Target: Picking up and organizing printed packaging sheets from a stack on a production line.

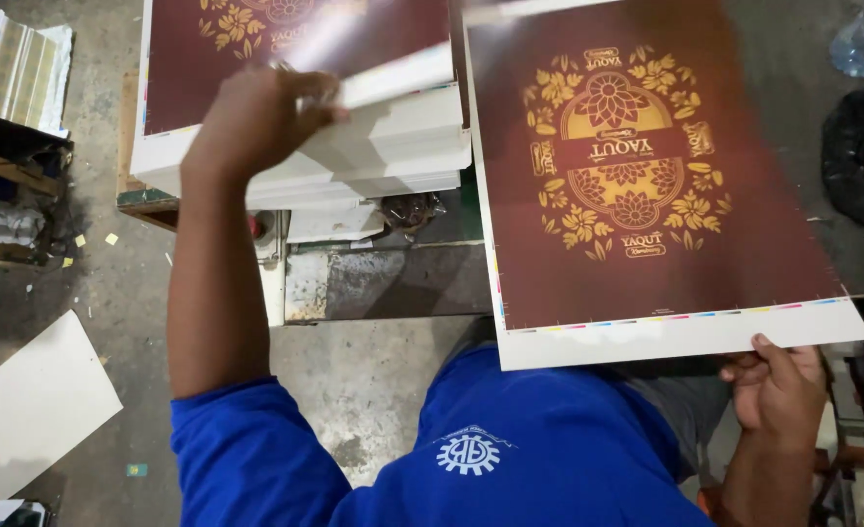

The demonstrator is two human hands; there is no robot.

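Your right hand pinches the near white margin of a large printed sheet — thumb on top, fingers curled under the edge — and carries it flat over your lap, to the right of the stack of sheets. Your left hand is reaching up to that stack and grips the lifted edge of its top sheet; it looks closed around the edge, though motion blur hides the fingertips.

The sheet in your right hand is dark maroon with a gold floral design and a row of small colour patches along the white border. Judging by how it keeps its plane from 1 corner hold, it is thin card rather than soft paper: light, fairly stiff, but liable to bow or crease if it swings. The printed face looks glossy, so it is probably slick and may show scuffs — keep your grip on the unprinted white margin, as you have it now. With 2 hands, opposite edges would hold it steadiest.

The stack sits on a bench with a dark green edge, just past your knees. A loose pale sheet lies on the concrete floor to your left, well apart from the stack.
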